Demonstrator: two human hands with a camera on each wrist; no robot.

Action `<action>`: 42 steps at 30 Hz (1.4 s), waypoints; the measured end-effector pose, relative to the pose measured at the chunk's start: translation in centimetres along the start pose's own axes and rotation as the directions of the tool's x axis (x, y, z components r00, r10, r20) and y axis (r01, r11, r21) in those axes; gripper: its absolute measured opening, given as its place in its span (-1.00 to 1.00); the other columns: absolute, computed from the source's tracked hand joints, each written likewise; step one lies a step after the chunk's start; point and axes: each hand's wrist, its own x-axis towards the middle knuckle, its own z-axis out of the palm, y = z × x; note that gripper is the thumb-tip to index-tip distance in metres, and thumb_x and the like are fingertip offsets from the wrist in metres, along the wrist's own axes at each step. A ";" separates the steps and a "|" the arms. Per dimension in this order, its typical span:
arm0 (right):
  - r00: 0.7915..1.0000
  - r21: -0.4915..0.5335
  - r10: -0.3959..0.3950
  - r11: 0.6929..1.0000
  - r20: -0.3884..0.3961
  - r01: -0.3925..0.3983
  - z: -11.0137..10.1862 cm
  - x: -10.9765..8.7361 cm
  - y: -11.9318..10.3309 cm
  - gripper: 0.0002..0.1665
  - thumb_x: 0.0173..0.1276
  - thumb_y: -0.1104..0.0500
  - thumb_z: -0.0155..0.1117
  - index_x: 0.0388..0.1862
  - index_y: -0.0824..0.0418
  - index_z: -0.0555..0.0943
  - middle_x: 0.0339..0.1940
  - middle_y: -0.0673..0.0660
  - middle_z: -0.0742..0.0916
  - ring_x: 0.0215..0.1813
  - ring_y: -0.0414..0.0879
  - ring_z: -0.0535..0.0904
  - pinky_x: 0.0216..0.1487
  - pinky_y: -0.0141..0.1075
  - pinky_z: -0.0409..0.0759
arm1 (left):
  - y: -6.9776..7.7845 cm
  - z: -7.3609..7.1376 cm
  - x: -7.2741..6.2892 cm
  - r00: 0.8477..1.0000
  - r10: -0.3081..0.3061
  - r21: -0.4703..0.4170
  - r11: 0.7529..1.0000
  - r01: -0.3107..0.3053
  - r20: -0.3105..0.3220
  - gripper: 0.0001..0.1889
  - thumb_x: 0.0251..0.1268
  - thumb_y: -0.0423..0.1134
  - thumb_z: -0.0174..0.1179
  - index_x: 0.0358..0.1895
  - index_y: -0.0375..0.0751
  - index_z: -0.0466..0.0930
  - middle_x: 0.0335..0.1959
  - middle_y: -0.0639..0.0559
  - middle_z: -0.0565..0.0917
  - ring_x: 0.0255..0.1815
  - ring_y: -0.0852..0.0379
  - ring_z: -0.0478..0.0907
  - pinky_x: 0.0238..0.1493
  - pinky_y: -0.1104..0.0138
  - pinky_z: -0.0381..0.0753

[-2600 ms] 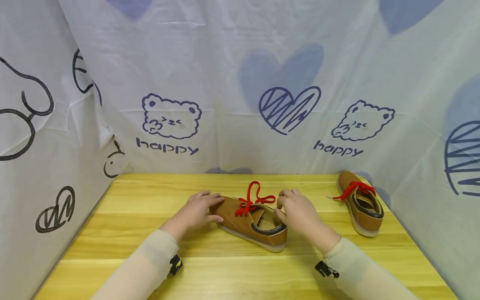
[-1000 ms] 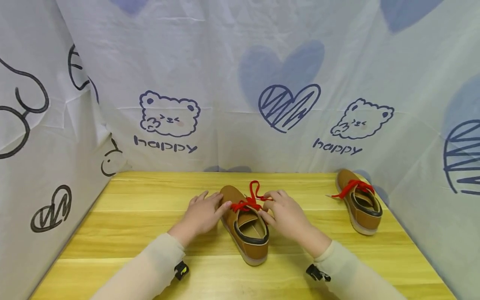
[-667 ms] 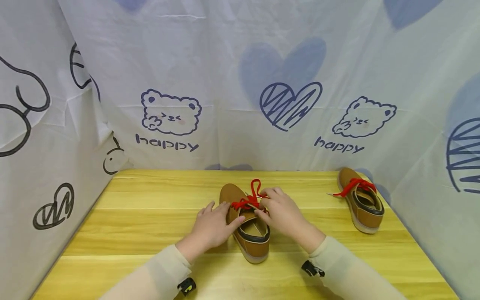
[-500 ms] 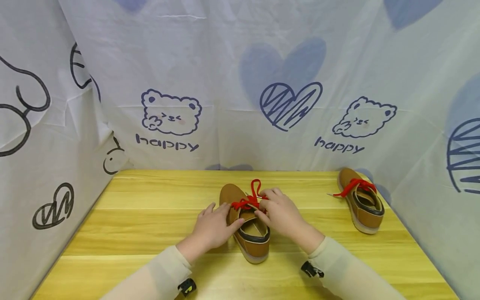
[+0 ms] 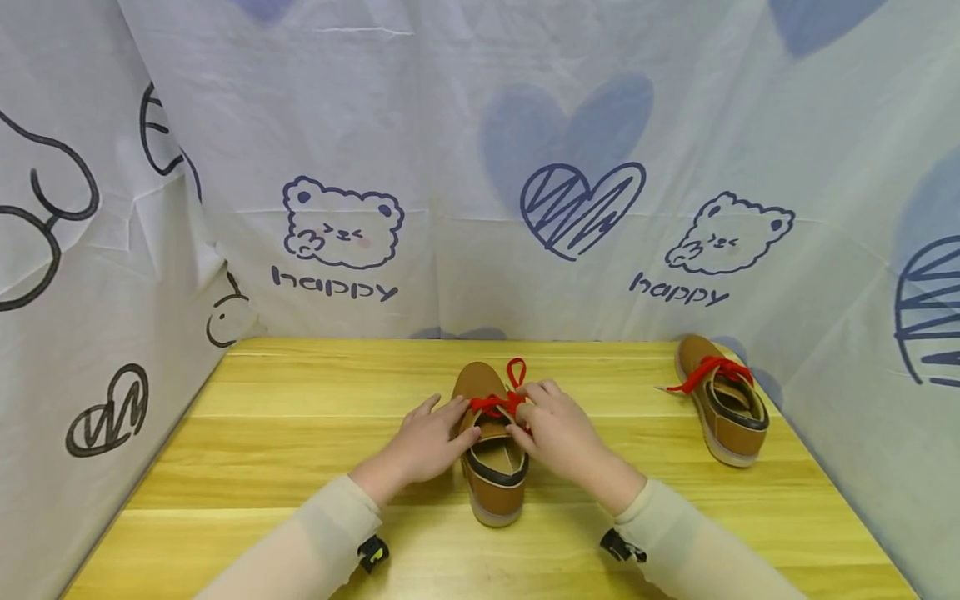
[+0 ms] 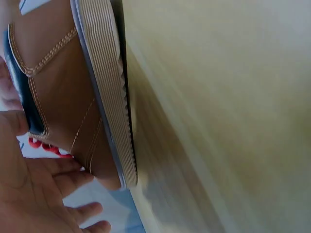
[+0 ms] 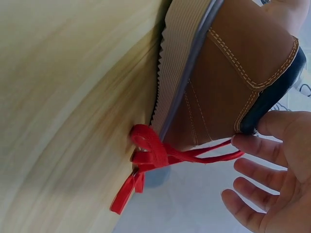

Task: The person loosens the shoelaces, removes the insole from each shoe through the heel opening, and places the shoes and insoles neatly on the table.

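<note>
The left grip (image 5: 427, 442) is relaxed, fingers reaching loosely along the side of the brown shoe (image 5: 492, 431), thumb resting on its dark collar; the left wrist view shows those fingers spread and nearly straight. The right grip (image 5: 558, 429) is also loose, its thumb against the collar on the opposite side and the other fingers slightly bent and apart; whether the forefinger touches the red lace (image 5: 497, 406) or only hides part of it, the head view cannot tell. The shoe stands on its sole on the wooden tabletop (image 5: 262, 433), between both hands, toe pointing away from the person and heel toward them. Its lace is knotted over the front, one loop sticking up beyond the right hand; the right wrist view shows loops and ends hanging out over the shoe's side. Well apart, near the tabletop's right edge, the second shoe (image 5: 735, 435) also sits upright, its own red lace (image 5: 712, 372) trailing leftward to a thin tip. Behind, a white cloth (image 5: 457, 108) carries printed writing, "happy" (image 5: 334, 284) at left and the same word again at right, each beneath a line-drawn bear, with a scribbled heart (image 5: 582, 210) between them.
</note>
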 end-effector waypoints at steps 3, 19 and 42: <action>1.000 -0.011 0.003 1.000 0.004 -0.003 0.0 0.0 -0.1 -0.74 0.32 0.03 0.44 -0.50 0.13 0.71 0.05 0.16 0.69 0.08 0.08 0.53 0.11 -0.08 0.59 | -0.5 -0.2 0.3 0.999 0.031 -0.010 0.999 -0.031 0.024 -0.33 0.58 0.16 -0.11 0.54 -0.19 0.25 0.53 -0.11 0.27 0.56 -0.35 0.00 0.47 -0.24 0.00; 0.992 -0.076 0.085 0.993 -0.098 -0.093 0.1 0.4 -0.9 -0.68 0.23 0.02 0.48 -0.63 0.05 0.59 0.01 0.13 0.70 0.07 0.12 0.54 -0.06 -0.02 0.62 | 3.0 -0.1 -0.6 0.933 0.078 0.247 0.969 0.012 -0.351 -0.65 0.39 0.06 0.24 -0.09 -0.15 0.78 -0.01 -0.01 0.75 0.29 -0.22 0.49 0.32 -0.10 0.39; 0.980 -0.013 0.173 0.985 -0.099 -0.175 0.9 -1.3 1.0 -0.68 0.27 0.10 0.43 -0.63 0.02 0.53 -0.04 0.11 0.71 0.05 0.12 0.55 -0.05 0.01 0.60 | 1.1 0.1 -1.5 0.910 -0.031 0.089 0.993 0.074 -0.413 -0.85 0.26 -0.21 0.29 -0.29 -0.17 0.81 -0.21 -0.03 0.78 0.15 -0.18 0.60 0.15 -0.07 0.57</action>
